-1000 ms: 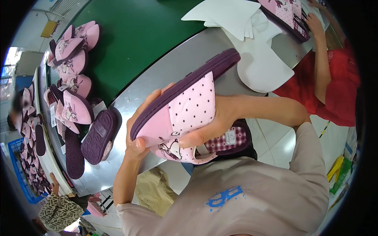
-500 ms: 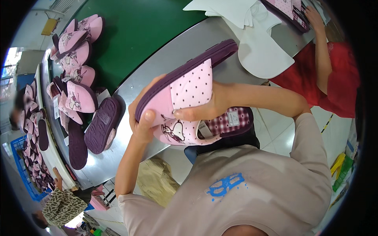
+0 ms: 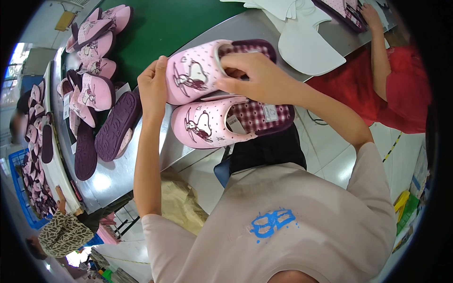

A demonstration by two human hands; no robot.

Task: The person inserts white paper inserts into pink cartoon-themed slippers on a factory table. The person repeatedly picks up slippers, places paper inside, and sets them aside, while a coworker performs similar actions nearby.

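Two pink slippers with a cartoon dog print and plaid lining are before me, side by side, toes to the left. The far slipper (image 3: 188, 70) is between both hands. My left hand (image 3: 152, 89) is closed on its toe, thumb along the tip. My right hand (image 3: 257, 78) grips the upper at the foot opening, some fingers hidden inside. Just below, the near slipper (image 3: 200, 123) touches or nearly touches it, top up, a white tag in its opening. What holds up the near slipper is hidden.
On the metal table (image 3: 101, 186), a pile of pink slippers (image 3: 96, 92) stands left, with dark purple soles (image 3: 115, 127) showing. White curved sheets (image 3: 306, 47) lie at the far right, near a co-worker in a red top (image 3: 358, 89). A blue crate (image 3: 28, 198) is far left.
The far slipper has turned from showing its side and sole edge to showing its printed top. Both hands have moved up and away from me; my right hand now reaches into the opening.
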